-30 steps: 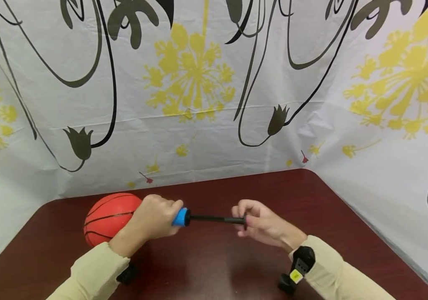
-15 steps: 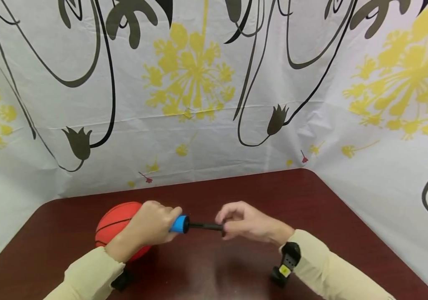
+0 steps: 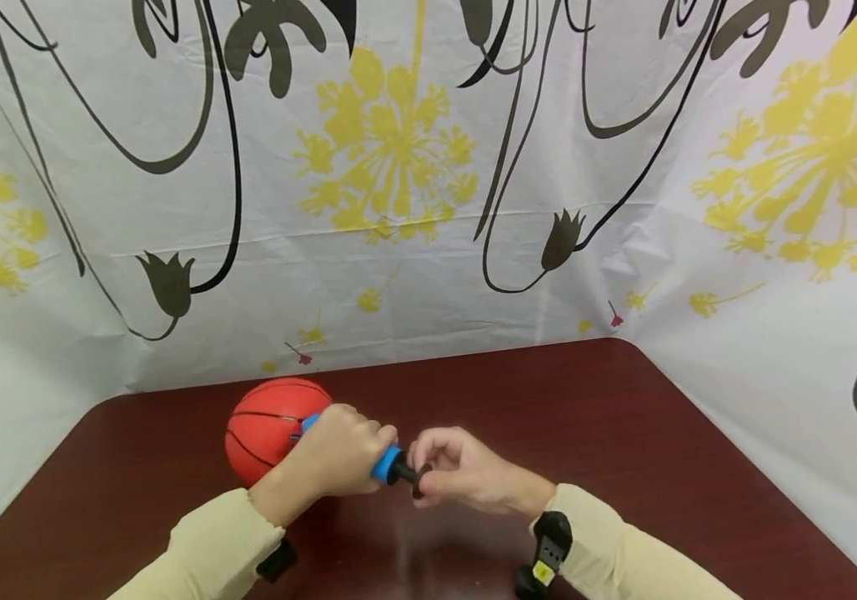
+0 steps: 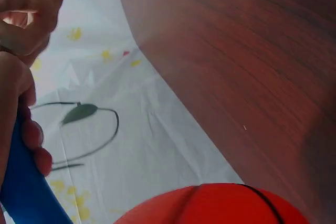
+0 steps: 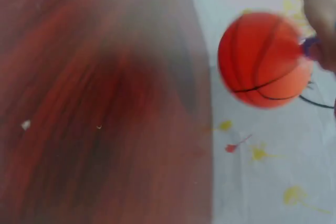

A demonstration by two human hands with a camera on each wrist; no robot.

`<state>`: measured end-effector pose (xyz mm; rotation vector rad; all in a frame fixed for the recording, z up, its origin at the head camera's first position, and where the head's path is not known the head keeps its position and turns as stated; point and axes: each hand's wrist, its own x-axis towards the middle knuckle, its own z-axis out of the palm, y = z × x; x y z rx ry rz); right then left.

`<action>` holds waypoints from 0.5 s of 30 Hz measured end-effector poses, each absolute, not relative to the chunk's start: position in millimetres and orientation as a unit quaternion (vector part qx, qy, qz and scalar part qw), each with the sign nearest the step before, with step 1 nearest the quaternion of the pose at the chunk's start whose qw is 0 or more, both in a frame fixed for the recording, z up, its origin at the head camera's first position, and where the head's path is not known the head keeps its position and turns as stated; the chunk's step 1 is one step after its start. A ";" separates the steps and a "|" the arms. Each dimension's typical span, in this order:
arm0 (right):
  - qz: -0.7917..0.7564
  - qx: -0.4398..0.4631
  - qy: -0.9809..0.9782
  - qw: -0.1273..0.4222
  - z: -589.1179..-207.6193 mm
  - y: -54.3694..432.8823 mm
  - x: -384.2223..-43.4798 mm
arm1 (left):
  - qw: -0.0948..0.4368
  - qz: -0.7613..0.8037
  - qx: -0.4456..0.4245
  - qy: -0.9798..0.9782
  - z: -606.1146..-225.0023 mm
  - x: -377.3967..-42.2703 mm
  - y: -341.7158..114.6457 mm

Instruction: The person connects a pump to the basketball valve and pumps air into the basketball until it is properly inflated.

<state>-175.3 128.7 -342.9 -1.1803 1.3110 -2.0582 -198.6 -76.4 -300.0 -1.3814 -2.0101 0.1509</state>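
Observation:
My left hand grips the blue barrel of a small hand pump, fingers wrapped round it. One end of the barrel points at a red-orange ball with black seams, and a thin needle shows between them. At the pump's other end, the thumb and fingers of my right hand pinch the black handle, which sits close to the barrel. In the left wrist view the blue barrel runs beside the ball. The right wrist view shows the ball right at the pump's end.
Beneath the hands lies a dark red-brown wooden table with rounded far corners. A white cloth with yellow and grey flower prints hangs behind it and along both sides. Both wrists carry black cameras.
The pump's rod has slid into the barrel as my right hand moved left toward my left hand. The ball and left hand have shifted right, and the pump now tilts down to the right.

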 end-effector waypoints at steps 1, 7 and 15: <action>-0.742 -0.416 0.482 0.210 -342.1 129.2 -174.7 | 0.342 0.057 -0.533 -0.772 -300.5 -198.7 -75.4; -0.735 -0.402 0.494 0.232 -329.9 162.2 -171.6 | 0.363 0.041 -0.530 -0.765 -300.2 -203.7 -83.1; -0.734 -0.457 0.446 0.230 -334.9 181.1 -179.5 | 0.358 0.058 -0.492 -0.791 -295.3 -203.9 -91.1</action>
